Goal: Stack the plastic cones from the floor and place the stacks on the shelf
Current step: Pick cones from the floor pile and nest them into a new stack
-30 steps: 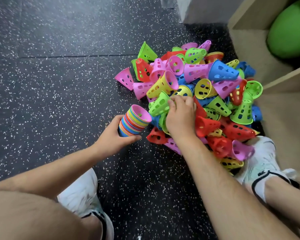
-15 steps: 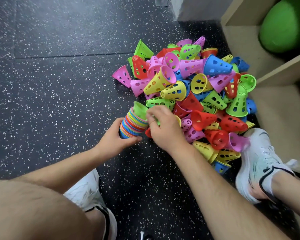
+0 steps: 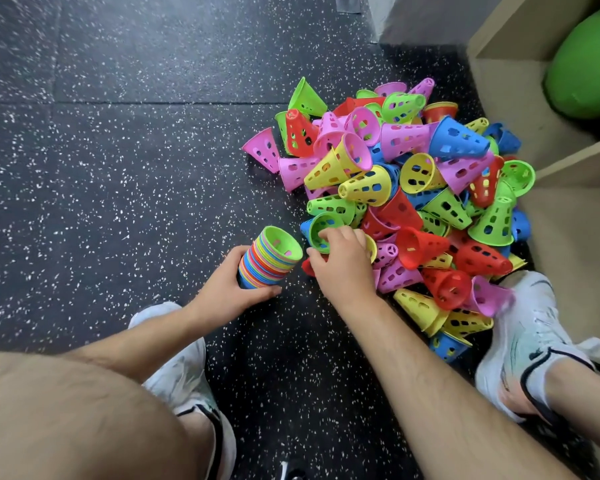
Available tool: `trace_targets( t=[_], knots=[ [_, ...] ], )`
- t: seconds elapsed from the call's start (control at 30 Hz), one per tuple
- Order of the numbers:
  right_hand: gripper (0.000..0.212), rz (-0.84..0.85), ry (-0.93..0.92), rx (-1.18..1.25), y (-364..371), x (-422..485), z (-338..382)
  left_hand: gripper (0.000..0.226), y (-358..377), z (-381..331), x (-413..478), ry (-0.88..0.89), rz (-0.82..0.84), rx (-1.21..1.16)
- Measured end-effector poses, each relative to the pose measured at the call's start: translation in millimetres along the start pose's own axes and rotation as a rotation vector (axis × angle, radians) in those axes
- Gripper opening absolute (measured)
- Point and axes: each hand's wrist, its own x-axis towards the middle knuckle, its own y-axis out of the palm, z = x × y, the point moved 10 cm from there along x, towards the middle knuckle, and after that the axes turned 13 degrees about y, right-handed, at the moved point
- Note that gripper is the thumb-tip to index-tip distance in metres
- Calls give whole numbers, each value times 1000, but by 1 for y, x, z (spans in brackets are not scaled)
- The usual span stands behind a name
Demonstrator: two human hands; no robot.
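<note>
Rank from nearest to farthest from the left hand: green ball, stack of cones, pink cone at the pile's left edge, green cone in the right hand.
1. Stack of cones: gripped by the left hand itself.
2. Green cone: just right of the stack, pinched by the right hand.
3. Pink cone: farther up, pile's left edge.
4. Green ball: in the shelf, top right.

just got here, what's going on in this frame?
A person crouches over a pile of plastic cones on the floor. The left hand grips a nested stack, topped by a green one. The right hand pinches the rim of a loose green cone at the pile's near edge. No stack shows on the shelf yet.
</note>
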Motion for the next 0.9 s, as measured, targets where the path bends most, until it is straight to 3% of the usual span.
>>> trace_targets(
  t=[0.2,0.63,0.77,0.9],
  knots=[
    [24,-26,-58,-188,9,8,6,64,1,1,2,-8,4,-3],
    [24,-357,-203,201,-50,-13,4,67,7,0,5,-15,40,37],
    [20,-252,-242,387,-49,-12,5,66,10,-5,3,-20,30,32],
    [23,-108,-261,398,-35,-17,12,66,11,-10,7,-12,16,29]
  ],
)
